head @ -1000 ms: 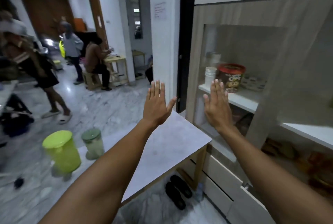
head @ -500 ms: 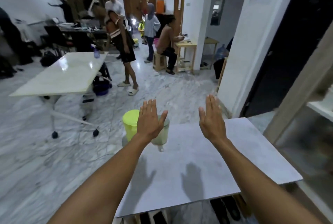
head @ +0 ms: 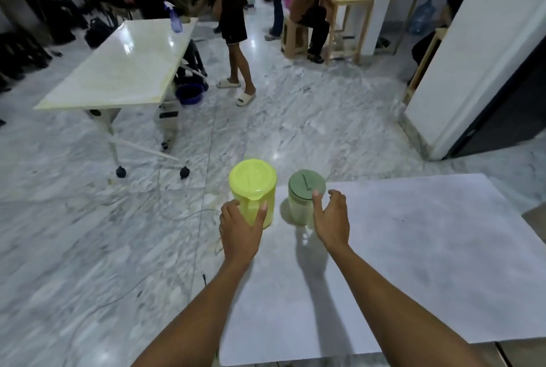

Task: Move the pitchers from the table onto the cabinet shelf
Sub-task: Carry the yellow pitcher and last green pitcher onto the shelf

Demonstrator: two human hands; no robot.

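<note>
Two pitchers stand at the far left corner of the grey table (head: 413,263). The yellow pitcher (head: 253,183) has a yellow lid and its handle faces me. The clear pitcher (head: 301,204) with a green lid stands just right of it. My left hand (head: 240,230) curls around the yellow pitcher's handle side, thumb and fingers touching it on either side. My right hand (head: 332,220) is spread beside the clear pitcher, fingertips at its lid and wall, not closed on it. The cabinet is out of view.
A white rolling table (head: 118,68) with a spray bottle (head: 176,21) stands on the marble floor to the left. Several people stand or sit at the back near wooden stools. A white wall corner (head: 461,71) rises at the right. A cable runs across the floor.
The view swung left from the cabinet to the table corner. Both hands dropped from raised, flat poses down to the two pitchers.
</note>
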